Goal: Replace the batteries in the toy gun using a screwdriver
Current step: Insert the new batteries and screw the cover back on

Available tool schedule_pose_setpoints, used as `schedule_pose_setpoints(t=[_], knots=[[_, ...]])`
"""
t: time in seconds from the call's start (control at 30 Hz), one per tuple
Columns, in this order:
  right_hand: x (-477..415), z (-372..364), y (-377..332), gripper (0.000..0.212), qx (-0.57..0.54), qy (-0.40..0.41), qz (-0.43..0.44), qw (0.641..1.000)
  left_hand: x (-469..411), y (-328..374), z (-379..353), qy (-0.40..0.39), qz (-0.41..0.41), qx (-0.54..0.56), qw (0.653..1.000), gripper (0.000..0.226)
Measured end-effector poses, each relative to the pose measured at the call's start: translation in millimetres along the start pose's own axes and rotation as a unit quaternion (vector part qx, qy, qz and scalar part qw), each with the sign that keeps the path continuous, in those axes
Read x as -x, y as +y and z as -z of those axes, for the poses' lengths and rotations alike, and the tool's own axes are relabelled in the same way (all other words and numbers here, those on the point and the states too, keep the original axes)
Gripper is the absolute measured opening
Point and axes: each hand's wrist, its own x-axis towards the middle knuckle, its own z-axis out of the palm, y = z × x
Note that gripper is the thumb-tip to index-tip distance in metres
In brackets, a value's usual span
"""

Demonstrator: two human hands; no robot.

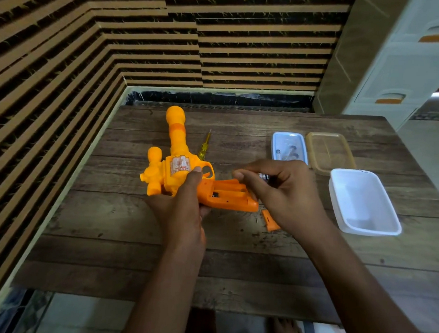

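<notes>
Our left hand (182, 206) is curled round the body of the gun (177, 166), with the thumb lying up along its side near the trigger guard. Our right hand (283, 188) has its fingers bent inward, and thumb and fingertips pinch a small silvery piece (263, 176) that is too hidden for us to name. This hand sits just above the butt end of the grip.

The orange gun is tilted over the table (115, 235), barrel toward the wall and grip pointing right. The compartment (227, 194) in the grip is open. We see the orange cover (269, 219) lying flat on the table just beside our right wrist.

A yellow screwdriver (203, 149) lies behind the gun, tip toward the wall. To the right stand a blue tray (275, 143) with small items inside, a tan lid (311, 148) just beside it, and nearer us a white tub (343, 210).
</notes>
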Motion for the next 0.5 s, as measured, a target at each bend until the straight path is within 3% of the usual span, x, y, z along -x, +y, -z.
schedule_pose_setpoints(t=[0.17, 0.3, 0.4, 0.5], knots=[[3, 1, -7, 0.034, 0.157, -0.057, 0.026, 0.986, -1, 0, -1, 0.005, -0.006, -0.015, 1.000, 0.055], [6, 4, -14, 0.011, 0.171, -0.109, 0.022, 0.979, -2, -1, -1, 0.003, -0.009, -0.030, 1.000, 0.050], [5, 4, -13, 0.014, 0.170, -0.096, 0.020, 0.981, -3, 0, -1, 0.001, -0.004, -0.031, 1.000, 0.038], [4, 0, -10, 0.024, 0.170, -0.053, 0.016, 0.984, -2, 1, -2, 0.012, 0.001, -0.025, 1.000, 0.052]])
